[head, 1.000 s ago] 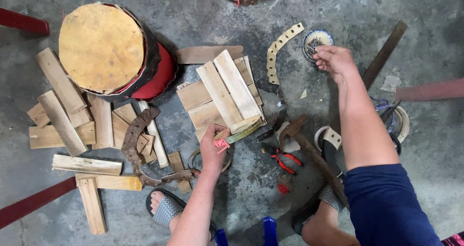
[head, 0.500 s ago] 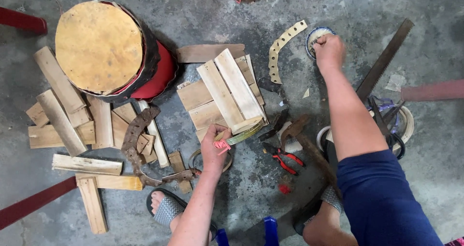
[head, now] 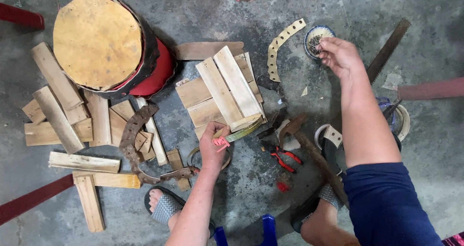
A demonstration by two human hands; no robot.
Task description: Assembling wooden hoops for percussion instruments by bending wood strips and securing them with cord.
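Observation:
My left hand (head: 212, 144) grips a thin greenish strip (head: 244, 132) with a pink band at its near end, at the front edge of a stack of pale wooden slats (head: 224, 89). My right hand (head: 338, 55) reaches to a small round bowl (head: 316, 35) that holds several small dark nails. Its fingers are pinched together at the bowl's rim; what they hold is too small to tell. A curved pale strip with holes (head: 280, 47) lies to the left of the bowl.
A drum with a red body (head: 104, 45) lies at the upper left among loose wood pieces (head: 58, 115). A dark perforated leather strip (head: 133, 139), red-handled pliers (head: 282, 156), a hammer (head: 309, 149) and a saw (head: 389, 50) lie on the concrete floor. My sandalled feet are at the bottom.
My right hand has moved up and left to the small bowl and closed its fingers there. My left hand has stayed on the strip.

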